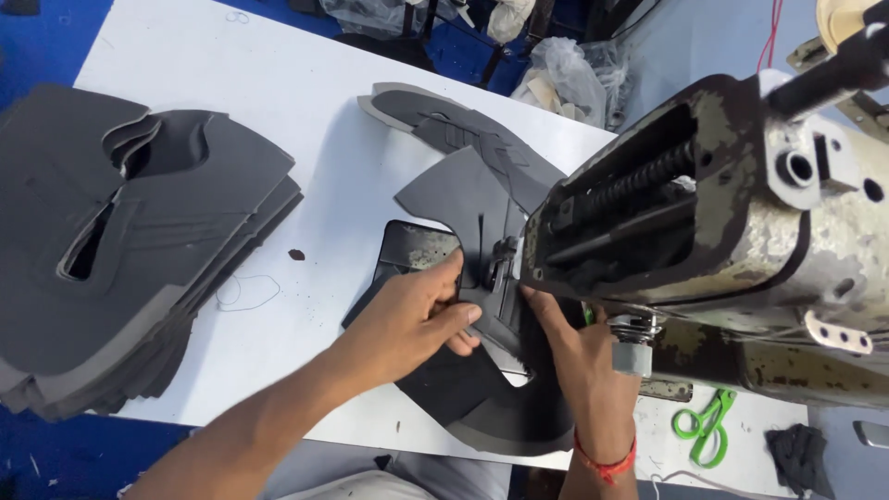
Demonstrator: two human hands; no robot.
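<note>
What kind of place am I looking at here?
Probably a shoe-stitching workshop: a worn industrial sewing machine, a stack of cut grey upper pieces on the white table, and green scissors.

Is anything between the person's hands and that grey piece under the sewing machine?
Nothing visible. The left hand and right hand both press directly on the grey shoe piece, either side of the presser foot. The machine head overhangs the right hand.

2 hands (417, 319), 1 sewing machine (722, 222), 1 scissors (704, 424).
</note>
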